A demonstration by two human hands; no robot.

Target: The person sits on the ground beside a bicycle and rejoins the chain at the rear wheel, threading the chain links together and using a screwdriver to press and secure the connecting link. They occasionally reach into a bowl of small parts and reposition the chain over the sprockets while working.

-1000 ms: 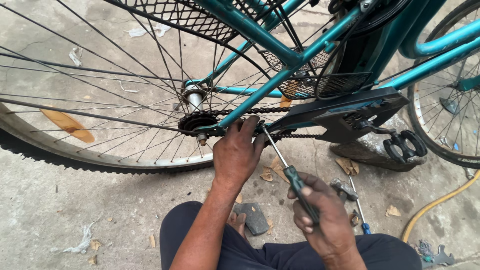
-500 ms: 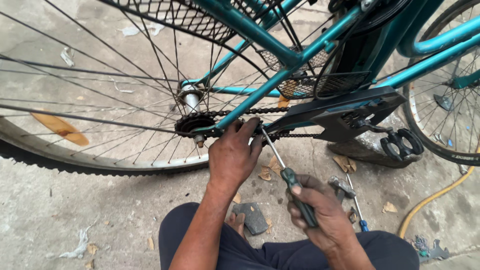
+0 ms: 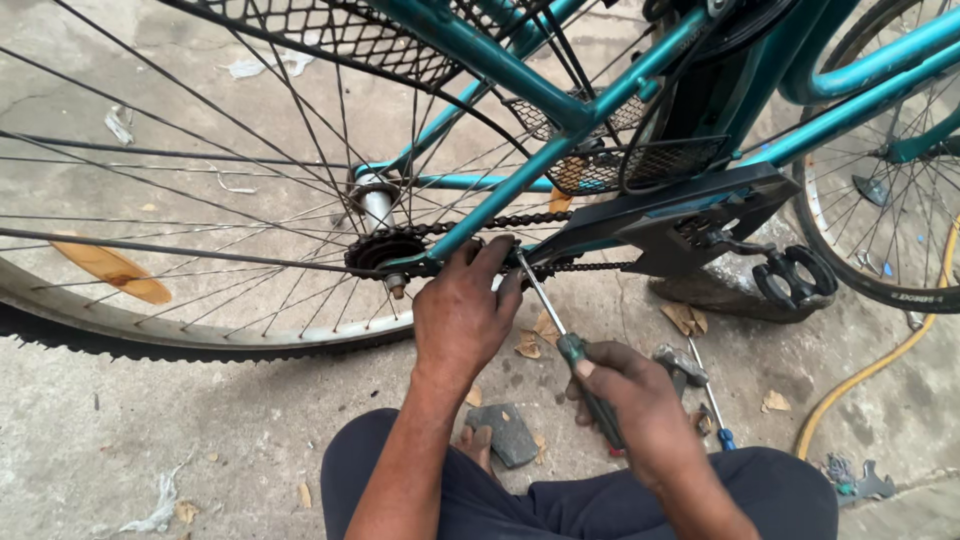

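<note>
Little had shifted: left hand (image 3: 462, 318) still gripped the chain (image 3: 470, 226) near the sprocket (image 3: 382, 251); right hand (image 3: 630, 405) stayed clenched on the screwdriver (image 3: 562, 335), its tip at the chain.

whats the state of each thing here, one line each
left hand: grip closed around the chain by the rear sprocket
right hand: grip closed on the screwdriver handle
screwdriver: held slanted, tip up at the chain by the left fingers
chain: on the sprocket, upper run taut
sprocket: mounted on the rear wheel
pedal: low, near the ground
spare screwdriver: lying on the concrete
hose: lying on the ground
</note>
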